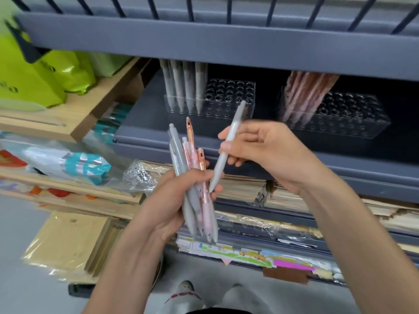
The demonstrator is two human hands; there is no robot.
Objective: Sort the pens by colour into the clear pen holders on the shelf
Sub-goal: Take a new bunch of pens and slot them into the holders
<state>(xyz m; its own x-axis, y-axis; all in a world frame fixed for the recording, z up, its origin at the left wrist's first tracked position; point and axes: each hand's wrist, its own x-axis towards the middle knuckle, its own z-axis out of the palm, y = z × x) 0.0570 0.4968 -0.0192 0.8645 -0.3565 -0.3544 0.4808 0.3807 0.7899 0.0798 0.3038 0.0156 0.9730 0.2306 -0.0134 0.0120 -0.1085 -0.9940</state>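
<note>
View: head camera, looking down at your two hands in front of the shelf.
Right hand (267, 150): you pinch one grey pen (218, 169) between thumb and fingers, gripped on its upper half.
Grey pen axis: steep diagonal. The clicker end points up-right and overlaps the front of the left holder in frame. The tip points down-left, at your left hand's fingers; I can't tell whether it touches them.
Left hand (167, 205): your fingers curl round a bundle of pens (184, 164), grey and pink mixed.
Bundle axis: near upright with a slight lean, clicker ends up, tips down past your palm. Grey pens sit on the left of the bundle, pink on the right.
Left holder (229, 96): clear block with rows of holes, standing on the shelf (145, 130). Stored grey pens (181, 87) stand tips down in its left columns.
Right holder (356, 118): same clear type, well apart to the right. Pink pens (303, 94) stand tips down in its left end, tops leaning right.
Shelf: dark grey. The upper tier (204, 41) hides the tops of the stored pens.
Below the shelf: stacks of wrapped paper packs (249, 186).
Left side: wooden rack (90, 109) carrying lime-green bags (34, 75) and wrapped goods.
Floor (20, 234): pale grey, with your socked feet (186, 291) at the bottom edge.
</note>
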